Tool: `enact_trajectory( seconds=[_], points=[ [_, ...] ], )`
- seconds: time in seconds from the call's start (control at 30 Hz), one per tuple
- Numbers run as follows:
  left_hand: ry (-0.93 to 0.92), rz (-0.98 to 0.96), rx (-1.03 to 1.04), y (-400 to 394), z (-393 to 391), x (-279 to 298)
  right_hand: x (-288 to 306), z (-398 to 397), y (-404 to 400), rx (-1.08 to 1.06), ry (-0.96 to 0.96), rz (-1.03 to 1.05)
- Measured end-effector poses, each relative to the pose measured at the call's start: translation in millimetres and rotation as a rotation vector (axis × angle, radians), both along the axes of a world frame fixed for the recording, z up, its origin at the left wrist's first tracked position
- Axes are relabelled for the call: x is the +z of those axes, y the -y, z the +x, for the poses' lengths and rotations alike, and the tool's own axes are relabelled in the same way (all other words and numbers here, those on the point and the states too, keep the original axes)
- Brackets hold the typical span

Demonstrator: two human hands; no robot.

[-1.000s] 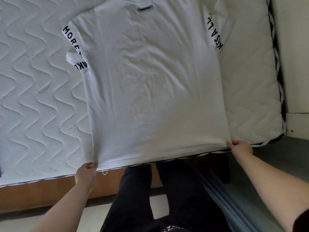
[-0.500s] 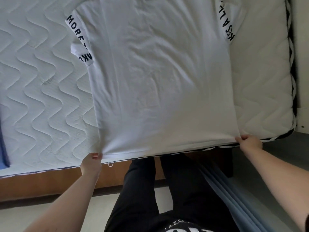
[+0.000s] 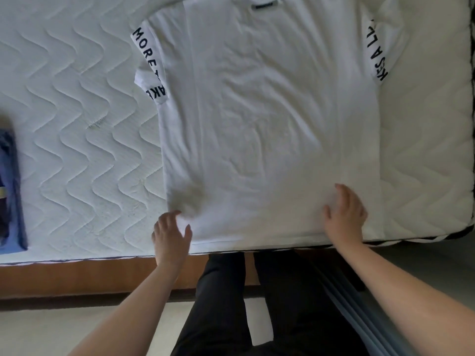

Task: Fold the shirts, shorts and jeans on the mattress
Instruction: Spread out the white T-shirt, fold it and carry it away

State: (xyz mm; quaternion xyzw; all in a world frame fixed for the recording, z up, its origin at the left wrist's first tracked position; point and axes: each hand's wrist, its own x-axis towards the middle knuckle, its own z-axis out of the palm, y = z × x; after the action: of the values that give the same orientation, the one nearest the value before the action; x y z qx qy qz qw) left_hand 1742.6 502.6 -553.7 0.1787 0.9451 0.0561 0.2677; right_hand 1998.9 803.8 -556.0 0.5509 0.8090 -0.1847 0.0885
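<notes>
White shirt spread flat on quilted mattress, left hand and right hand both released, fingers relaxed at hem, grasping nothing.

Blue garment cut off left.

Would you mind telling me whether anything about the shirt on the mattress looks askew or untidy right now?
Mostly tidy: the white shirt lies flat on the mattress. One oddity: its sleeve on the left of the picture is creased over itself, breaking up the black lettering, while the other sleeve lies smoother. Light wrinkles cross the middle.
</notes>
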Motion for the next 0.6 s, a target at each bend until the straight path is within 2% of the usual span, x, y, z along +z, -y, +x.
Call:
enact_trajectory(
  seconds=[0.1,0.17,0.27,0.43,0.6],
  points=[
    [-0.033,0.066,-0.229,-29.5,-7.1,-3.5,-9.9,-54.1,17.2,0.287,-0.013,-0.031],
    [-0.055,0.063,-0.353,-47.1,-19.3,-9.2,-15.5,-90.1,22.9,0.394,-0.025,-0.046],
    [-0.084,0.046,-0.482,-69.4,-46.5,-20.7,-23.1,-142.9,22.4,0.466,-0.057,-0.048],
    [-0.182,0.045,-0.57,-97.8,-102.5,-33.4,-36.5,-214.9,7.8,0.517,-0.073,-0.049],
    [-0.178,0.072,-0.634,-111.8,-144.5,-43.5,-49.3,-270.2,-15.8,0.604,-0.037,-0.042]
  ],
)
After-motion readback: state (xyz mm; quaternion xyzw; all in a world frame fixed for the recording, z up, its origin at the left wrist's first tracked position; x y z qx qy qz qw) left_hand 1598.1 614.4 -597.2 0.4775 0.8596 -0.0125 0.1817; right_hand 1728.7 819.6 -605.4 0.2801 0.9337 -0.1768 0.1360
